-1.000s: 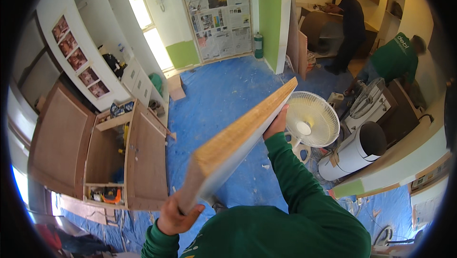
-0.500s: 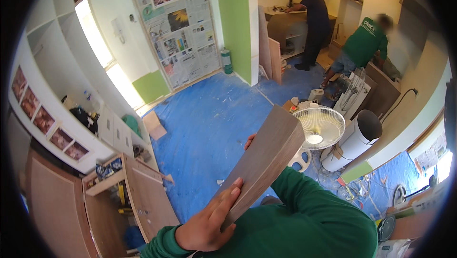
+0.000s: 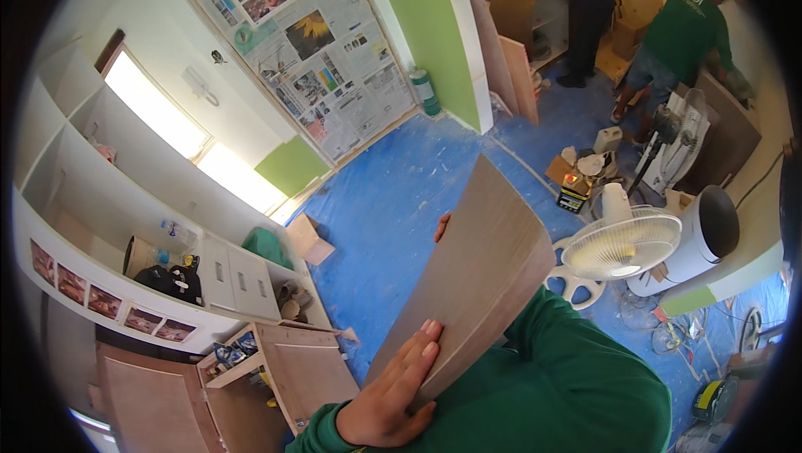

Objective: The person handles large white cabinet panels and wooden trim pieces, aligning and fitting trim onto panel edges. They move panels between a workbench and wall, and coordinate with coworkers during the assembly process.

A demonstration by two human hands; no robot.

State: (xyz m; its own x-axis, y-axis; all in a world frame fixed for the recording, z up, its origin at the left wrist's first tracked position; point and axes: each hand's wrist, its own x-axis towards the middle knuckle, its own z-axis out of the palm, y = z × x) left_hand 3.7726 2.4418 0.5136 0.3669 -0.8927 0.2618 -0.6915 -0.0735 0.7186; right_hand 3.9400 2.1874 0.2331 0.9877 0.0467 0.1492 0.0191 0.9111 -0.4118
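A grey-brown wood-grain board (image 3: 472, 273) slants up in front of my green-sleeved chest, its broad face toward me. My left hand (image 3: 394, 390) grips its lower near edge, fingers lying over the face and the thumb below. Behind the board's far left edge show only the fingertips of my right hand (image 3: 443, 226), curled against it. The rest of that hand is hidden by the board, and my right sleeve (image 3: 576, 353) runs in behind it.
A white fan (image 3: 622, 244) stands close right of the board, beside a white cylinder (image 3: 693, 236). Blue sheeting (image 3: 376, 194) covers the floor. Open wooden cabinets (image 3: 301, 361) are at lower left. Two people work at the back right, one in a green shirt (image 3: 685, 31). Cables (image 3: 677, 340) lie at right.
My view has shifted and tilted, so the room appears turned. The board's broad face now shows more and its side edge less. Both hands keep their hold on it.
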